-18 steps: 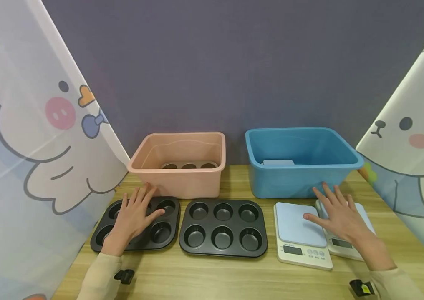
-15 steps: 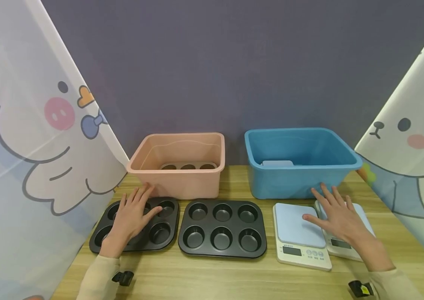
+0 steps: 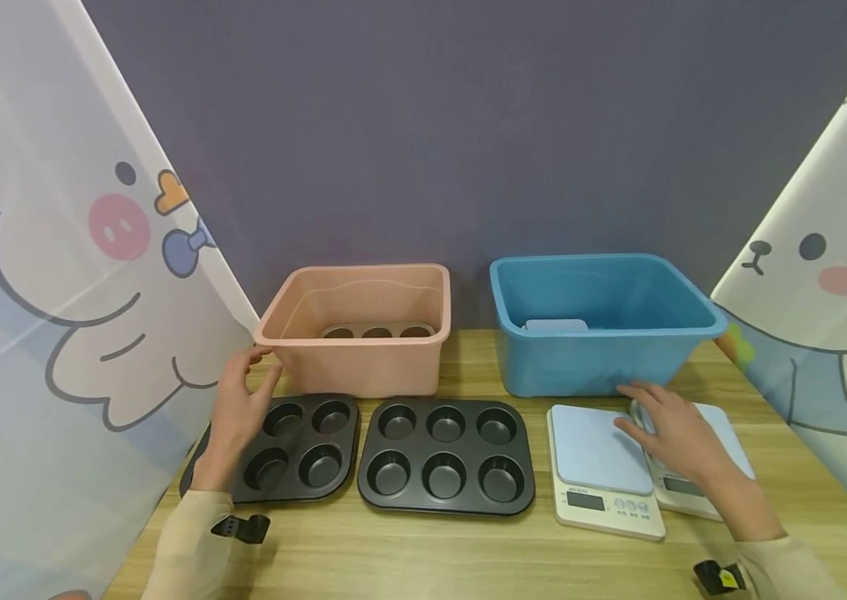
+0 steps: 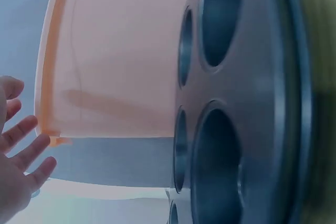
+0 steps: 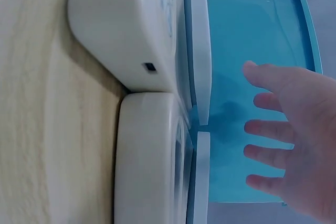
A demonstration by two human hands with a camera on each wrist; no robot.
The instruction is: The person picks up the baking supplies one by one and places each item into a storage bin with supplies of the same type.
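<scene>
My left hand is raised over the left muffin tin, by the near left corner of the pink bin. Its fingers are spread and slightly bent, and nothing is in them. Whether a fingertip touches the bin's rim I cannot tell. Over two white kitchen scales, the left one and the right one, hovers my right hand, its fingers loosely bent and holding nothing. In the right wrist view those fingers point toward the blue bin, apart from the scale platforms.
A second black muffin tin lies in the middle of the wooden table. Inside the pink bin sits another muffin tin. A pale flat-topped object shows in the blue bin. Printed cloths hang at both sides.
My left hand has risen and shifted left from over the left tin toward the pink bin's corner. The right hand's fingers, spread straight before, now bend more.
</scene>
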